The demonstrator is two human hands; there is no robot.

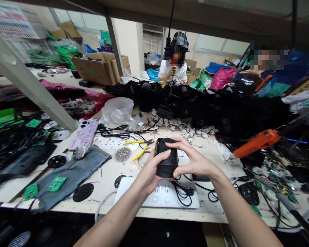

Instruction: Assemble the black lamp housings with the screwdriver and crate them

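Note:
Both of my hands are closed around a black plastic device housing, held a little above the bench. My left hand grips its lower left side, thumb across the front. From the right, my right hand holds it with fingers over the top and the thumb low on the side. Beneath it lies a white power strip with a black cord across its right part. Just left of the housing are yellow-handled cutters and a round pile of small screws.
An orange electric screwdriver is at the right, above loose circuit boards and wires. At left are a purple phone, a grey-blue cloth and green circuit boards. A slanted metal post stands left. Two people are beyond a heap of black parts.

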